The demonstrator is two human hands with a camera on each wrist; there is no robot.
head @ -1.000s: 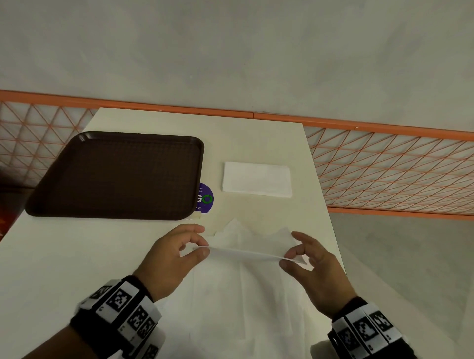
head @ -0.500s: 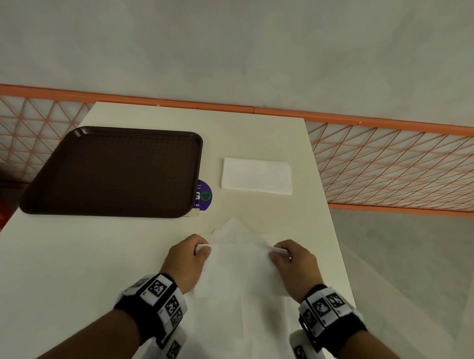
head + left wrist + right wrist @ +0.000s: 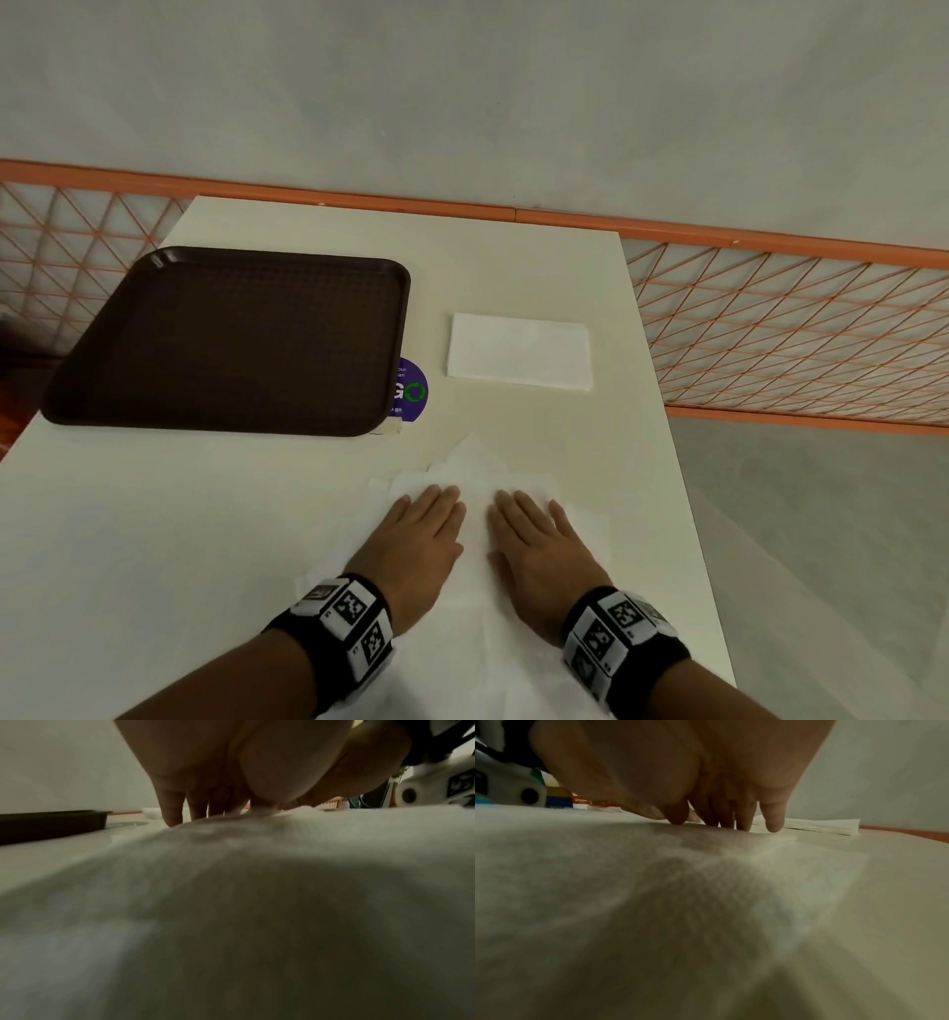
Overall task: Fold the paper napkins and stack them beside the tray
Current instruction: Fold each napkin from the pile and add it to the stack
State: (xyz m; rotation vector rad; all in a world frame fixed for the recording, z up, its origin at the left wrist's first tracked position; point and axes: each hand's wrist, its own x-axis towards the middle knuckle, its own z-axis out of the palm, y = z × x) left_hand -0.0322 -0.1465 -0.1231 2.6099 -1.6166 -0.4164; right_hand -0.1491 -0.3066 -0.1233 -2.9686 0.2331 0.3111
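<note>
While both flat grips, left hand [image 3: 418,539] and right hand [image 3: 534,545], press it, white napkin [image 3: 475,529] lies creased.

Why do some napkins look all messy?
The loose napkins under both hands lie crooked, with corners poking out past the left hand and right hand. The folded stack beside the tray is neat. Nothing is torn or spilled.

We note a cream table [image 3: 513,267] with a plain matte top, its far edge against an orange rail [image 3: 719,239]. Below the rail runs orange diamond-pattern mesh fencing [image 3: 796,329] on both sides of the table. Beyond it stands a pale grey wall [image 3: 462,92]. Grey floor [image 3: 821,514] lies to the right. Lighting is dim and even.
</note>
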